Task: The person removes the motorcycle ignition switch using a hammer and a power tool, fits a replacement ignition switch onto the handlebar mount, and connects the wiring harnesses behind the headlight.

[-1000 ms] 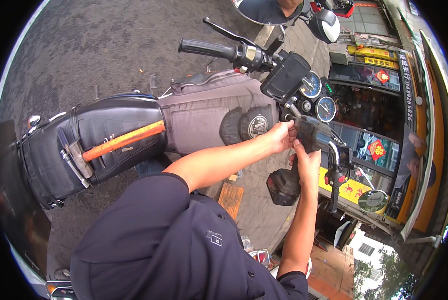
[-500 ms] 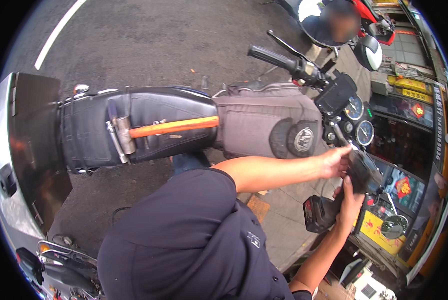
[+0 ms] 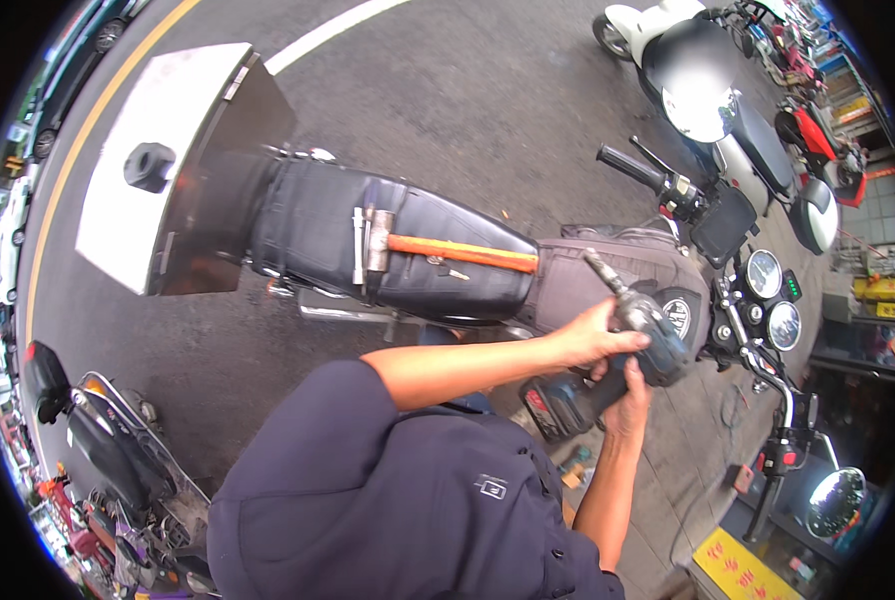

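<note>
cordless driver (image 3: 664,352) in two hands, above the tank cover's (image 3: 565,285) near edge.
best done, probably, with a steady two-handed grip, nose kept off the fabric; left hand (image 3: 596,340) curls narrow round the front body, right hand (image 3: 626,402) holds the handle, fingers partly hidden.

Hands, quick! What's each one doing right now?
Left hand: closed, holding the cordless power tool.
Right hand: closed, holding the same tool.
</note>
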{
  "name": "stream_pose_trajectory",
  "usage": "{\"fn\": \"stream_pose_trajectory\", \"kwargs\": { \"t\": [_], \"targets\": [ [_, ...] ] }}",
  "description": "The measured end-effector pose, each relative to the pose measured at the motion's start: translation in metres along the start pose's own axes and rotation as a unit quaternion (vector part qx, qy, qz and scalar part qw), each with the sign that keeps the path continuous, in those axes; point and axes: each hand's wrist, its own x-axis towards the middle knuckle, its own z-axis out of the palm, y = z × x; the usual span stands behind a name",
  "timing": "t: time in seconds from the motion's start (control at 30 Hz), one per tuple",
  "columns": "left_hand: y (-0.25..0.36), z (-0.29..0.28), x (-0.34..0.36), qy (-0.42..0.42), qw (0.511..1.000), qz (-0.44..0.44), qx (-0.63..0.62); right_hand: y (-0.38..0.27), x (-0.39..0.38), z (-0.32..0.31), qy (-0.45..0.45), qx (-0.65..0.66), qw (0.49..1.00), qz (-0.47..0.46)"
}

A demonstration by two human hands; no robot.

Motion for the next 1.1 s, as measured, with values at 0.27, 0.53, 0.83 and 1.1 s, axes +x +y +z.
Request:
{"fn": "stream_pose_trajectory", "kwargs": {
  "t": [0.27,0.53,0.83,1.1],
  "targets": [
    [0.046,-0.079,-0.103,0.29,0.947,0.131,0.049,0.042,0.031,0.1,-0.222,-0.059,0.971,0.07],
    [0.115,-0.275,-0.218,0.456,0.874,0.11,0.125,-0.141,-0.052,-0.017,0.233,-0.517,0.761,-0.315],
    [0.121,-0.405,-0.165,0.584,0.748,0.003,0.315,-0.211,-0.217,-0.216,0.495,-0.669,0.548,-0.089],
    [0.113,-0.435,-0.193,0.595,0.502,0.043,0.626,-0.128,-0.203,-0.134,0.549,-0.677,0.489,-0.009]
  ]
}}
